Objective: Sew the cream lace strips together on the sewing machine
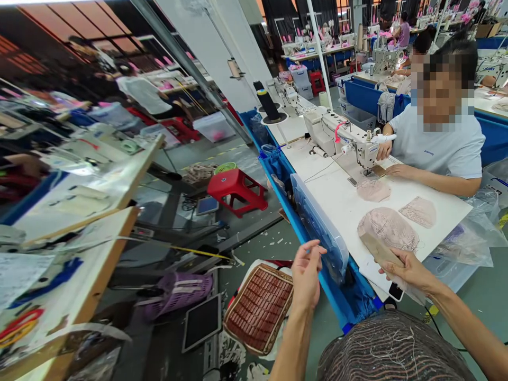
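Note:
My right hand point(410, 271) grips a flat beige strip-like piece point(381, 251), probably folded fabric or card, above the near end of the white sewing table point(444, 185). Just beyond it lies a pale pink lace cup piece point(387, 227). Two more pink pieces, a lace-patterned piece point(418, 211) and a rounded piece point(373, 189), lie farther along the tabletop. My left hand point(307, 272) is raised beside the blue fabric trough point(351, 301), its fingers loosely bent and slightly apart. Nothing shows in that hand.
Across the table a co-worker point(444, 143) has both hands at a sewing machine point(345, 135). A clear plastic bin point(319, 222) sits in the trough. On the left are a red stool point(237, 190), a woven-mat seat point(260, 307), a purple basket point(182, 293) and another wooden-edged table point(115, 238).

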A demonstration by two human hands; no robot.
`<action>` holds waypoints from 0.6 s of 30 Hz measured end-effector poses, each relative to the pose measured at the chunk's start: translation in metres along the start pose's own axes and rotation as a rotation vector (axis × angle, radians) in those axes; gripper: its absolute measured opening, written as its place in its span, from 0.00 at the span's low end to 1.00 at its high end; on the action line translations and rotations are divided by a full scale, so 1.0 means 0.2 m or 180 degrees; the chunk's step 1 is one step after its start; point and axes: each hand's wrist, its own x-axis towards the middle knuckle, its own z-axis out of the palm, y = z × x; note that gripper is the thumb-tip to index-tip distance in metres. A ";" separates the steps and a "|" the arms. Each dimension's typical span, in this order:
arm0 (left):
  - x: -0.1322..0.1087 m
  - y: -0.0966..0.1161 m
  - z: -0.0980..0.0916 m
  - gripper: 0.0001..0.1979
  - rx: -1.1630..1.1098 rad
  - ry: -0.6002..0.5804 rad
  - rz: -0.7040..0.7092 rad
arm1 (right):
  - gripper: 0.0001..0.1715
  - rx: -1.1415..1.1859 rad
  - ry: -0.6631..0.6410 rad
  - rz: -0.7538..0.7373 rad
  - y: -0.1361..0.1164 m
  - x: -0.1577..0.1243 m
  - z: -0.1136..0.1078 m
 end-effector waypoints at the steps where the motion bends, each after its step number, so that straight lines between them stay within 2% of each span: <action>1: -0.05 -0.03 0.01 0.26 0.0030 -0.0182 -0.0192 | 0.37 -0.0085 0.0153 -0.0063 0.02 0.01 0.02; 5: -0.22 -0.17 0.14 0.32 0.0025 -0.0779 -0.0946 | 0.36 -0.0865 0.0731 -0.0764 0.09 0.01 0.14; 8: -0.26 -0.24 0.22 0.33 -0.0109 -0.0968 -0.0949 | 0.36 -0.1118 0.0521 -0.1148 0.13 -0.03 0.21; 12: -0.26 -0.25 0.21 0.33 -0.0336 -0.0874 -0.1131 | 0.36 -0.0504 0.0515 -0.0739 0.15 -0.05 0.21; 16: -0.27 -0.24 0.15 0.30 -0.0523 -0.1312 -0.1265 | 0.30 0.0356 0.0472 -0.0249 0.14 -0.04 0.17; 18: -0.27 -0.23 0.13 0.28 -0.0607 -0.1414 -0.1384 | 0.30 0.0595 0.0375 -0.0083 0.13 -0.04 0.16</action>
